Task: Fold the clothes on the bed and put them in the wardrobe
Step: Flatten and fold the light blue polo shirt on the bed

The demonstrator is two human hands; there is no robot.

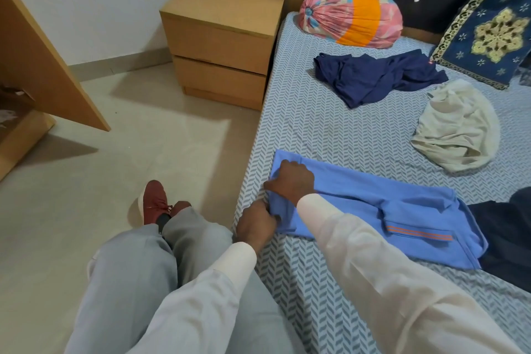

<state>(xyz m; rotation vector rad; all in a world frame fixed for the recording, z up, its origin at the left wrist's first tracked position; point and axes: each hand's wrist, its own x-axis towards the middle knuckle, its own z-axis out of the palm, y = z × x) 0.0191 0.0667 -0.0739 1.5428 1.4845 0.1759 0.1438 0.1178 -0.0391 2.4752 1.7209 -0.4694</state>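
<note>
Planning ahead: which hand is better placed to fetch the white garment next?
Right, probably. The right hand grips the blue shirt farther onto the bed, nearer the white garment; the left hand grips it at the bed's edge.

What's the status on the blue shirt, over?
Left hand and right hand grip the blue shirt at its end. Shirt flat on bed, part folded. Navy garment, cream garment unfolded beyond.

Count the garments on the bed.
4: light blue shirt at the near edge; navy garment below the bolster; cream garment right of it; dark garment at the right edge, cropped. More may lie off-frame.
</note>
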